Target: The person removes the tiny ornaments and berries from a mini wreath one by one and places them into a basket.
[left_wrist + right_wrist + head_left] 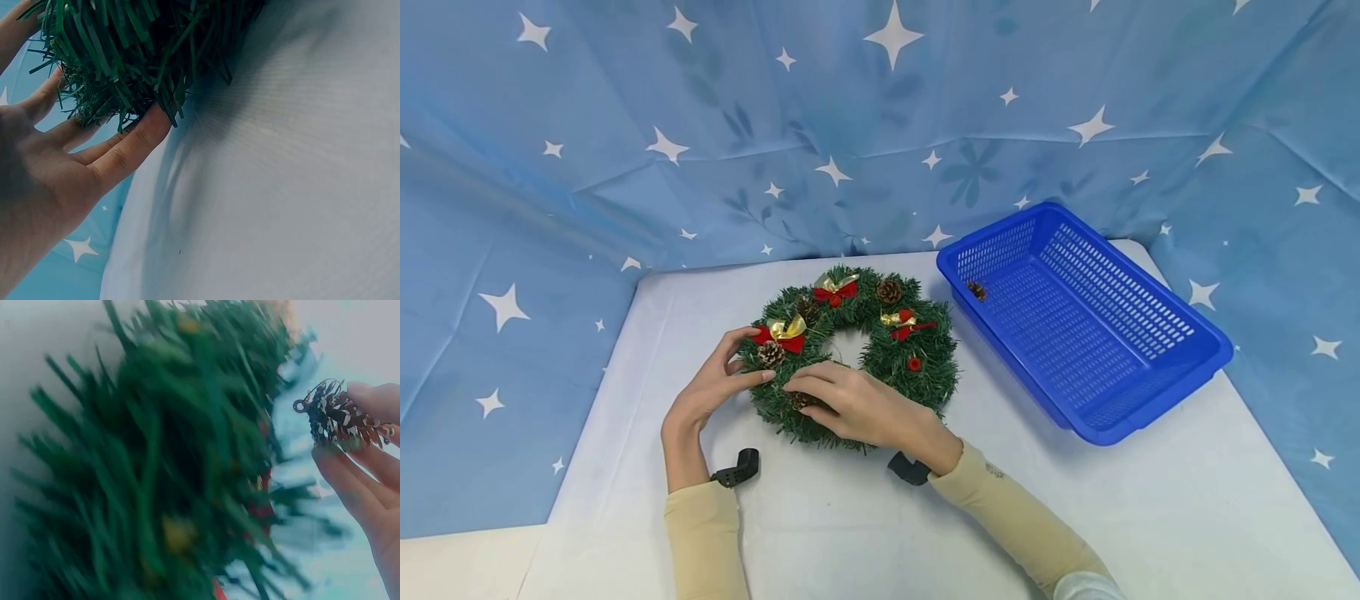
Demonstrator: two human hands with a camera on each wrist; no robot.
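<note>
The wreath (850, 354) lay mid-table, nearer the left edge. The left hand (718, 379) pressed it with straight fingers; the right hand (857, 408) pinched 1 cone (340, 419). Steady bracing likely eased its removal.

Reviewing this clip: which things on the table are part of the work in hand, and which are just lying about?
In use:
wreath, steadied by the left hand
pine cone, pinched by the right hand
blue basket, one pine cone already in its far corner

Lying about:
star-patterned blue backdrop

White table (865, 533), blue star-print backdrop (880, 125) behind
</note>
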